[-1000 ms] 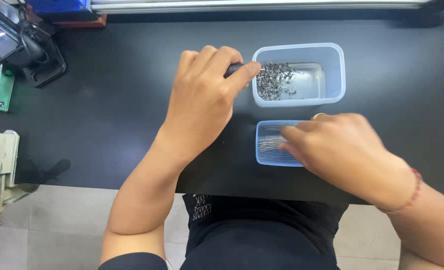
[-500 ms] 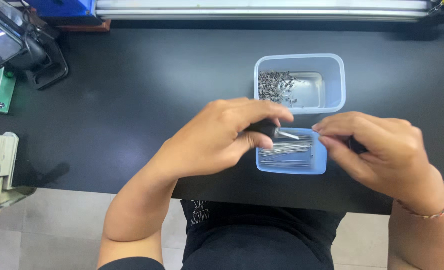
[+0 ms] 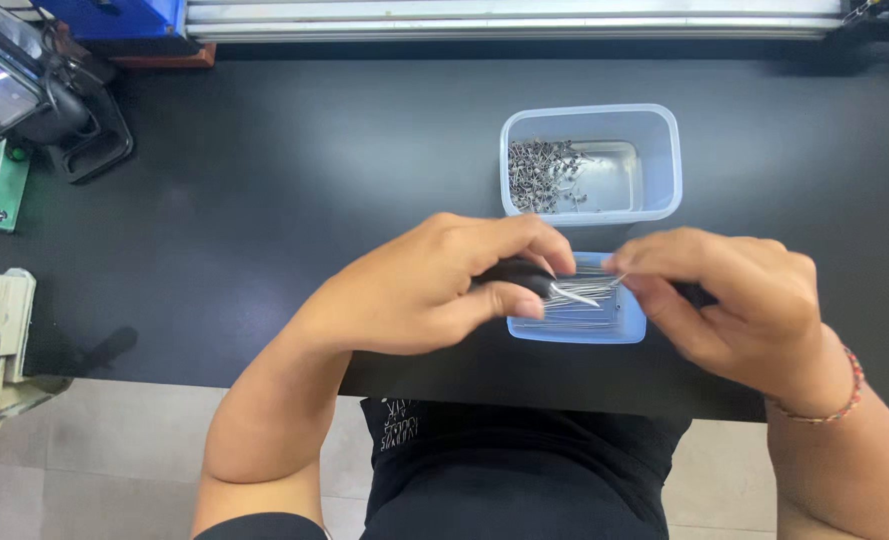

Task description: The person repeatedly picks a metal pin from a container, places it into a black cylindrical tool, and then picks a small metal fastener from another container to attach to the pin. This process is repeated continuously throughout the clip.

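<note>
Here, near the bench's [image 3: 264, 180] front edge, the left hand [image 3: 444, 290] grips a small black tool [image 3: 514, 272]; the right hand [image 3: 734, 295] pinches a thin metal pin [image 3: 576, 295] over the shallow tray [image 3: 579, 325].

Head-worn view, steeply down, near

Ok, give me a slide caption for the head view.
Left hand and right hand pinch a thin metal pin over a small blue tray of pins.
</note>
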